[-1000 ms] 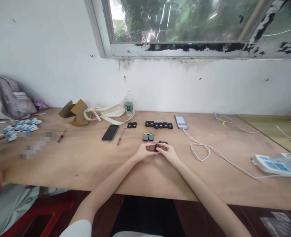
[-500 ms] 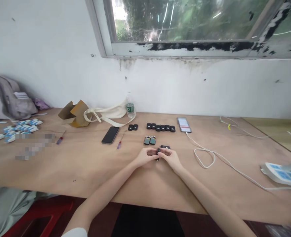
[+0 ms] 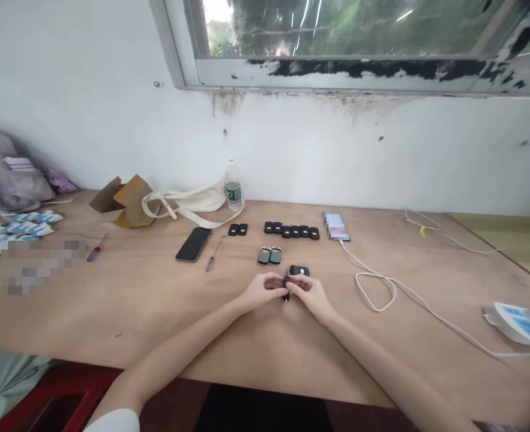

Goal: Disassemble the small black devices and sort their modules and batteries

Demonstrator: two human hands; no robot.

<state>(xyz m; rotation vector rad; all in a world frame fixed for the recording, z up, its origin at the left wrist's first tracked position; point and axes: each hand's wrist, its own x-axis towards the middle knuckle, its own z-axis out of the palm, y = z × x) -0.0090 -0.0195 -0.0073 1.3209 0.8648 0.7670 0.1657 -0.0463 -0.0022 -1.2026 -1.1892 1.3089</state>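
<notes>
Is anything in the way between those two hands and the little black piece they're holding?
Nothing visible is: the left hand and right hand both have fingers on the small black piece. The black case lies just beyond the right hand's fingers, not between hands and piece.

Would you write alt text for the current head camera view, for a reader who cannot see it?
Two bare hands, left and right, hold a small black object between their fingertips over a wooden table. Beyond them lie a pair of open devices and rows of black cases, with a dark phone to the left.
</notes>
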